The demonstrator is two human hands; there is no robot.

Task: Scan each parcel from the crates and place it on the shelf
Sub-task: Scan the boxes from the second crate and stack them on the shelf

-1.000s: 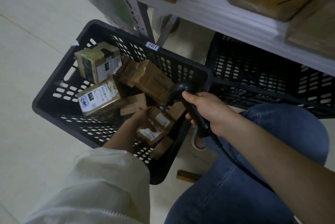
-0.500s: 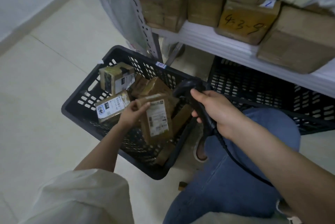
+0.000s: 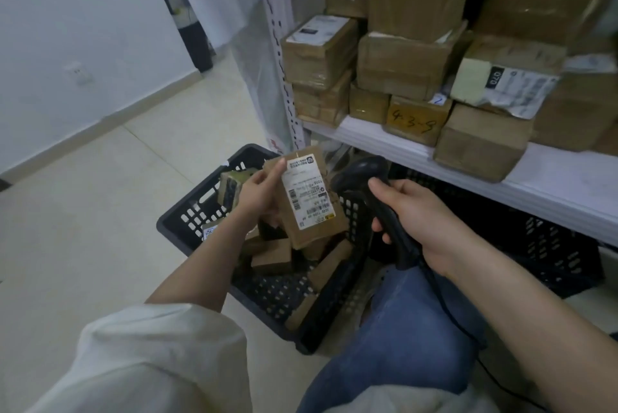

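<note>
Pale tiled floor (image 3: 110, 212), white wall (image 3: 67, 28) with baseboard from 9 to 11 o'clock. White metal shelf (image 3: 551, 192) runs from 12 to 3 o'clock, perforated upright (image 3: 277, 54) at 12. Shelf board packed with stacked brown cartons (image 3: 401, 54); one front carton marked "4-3-9" (image 3: 414, 121).

Black slotted crate (image 3: 187, 212) on the floor at frame centre, several small brown parcels (image 3: 272, 255) loose inside. Second black crate (image 3: 535, 245) under the shelf at 3 o'clock.

Left hand (image 3: 259, 193): forearm comes in from 7 o'clock, white sleeve (image 3: 160, 355) pushed up. Fingers and thumb clamp the left edge of a flat brown parcel (image 3: 307, 198), held upright above the crate, white shipping label (image 3: 306, 192) facing the camera.

Right hand (image 3: 418, 212): arm enters from 4 o'clock, fingers wrapped round the handle of a black barcode scanner (image 3: 364, 175). Scanner head sits just right of the held parcel, at its 3 o'clock, near but not touching. Cable (image 3: 448, 305) trails down toward 5 o'clock over a blue-jeaned knee (image 3: 401, 329).
</note>
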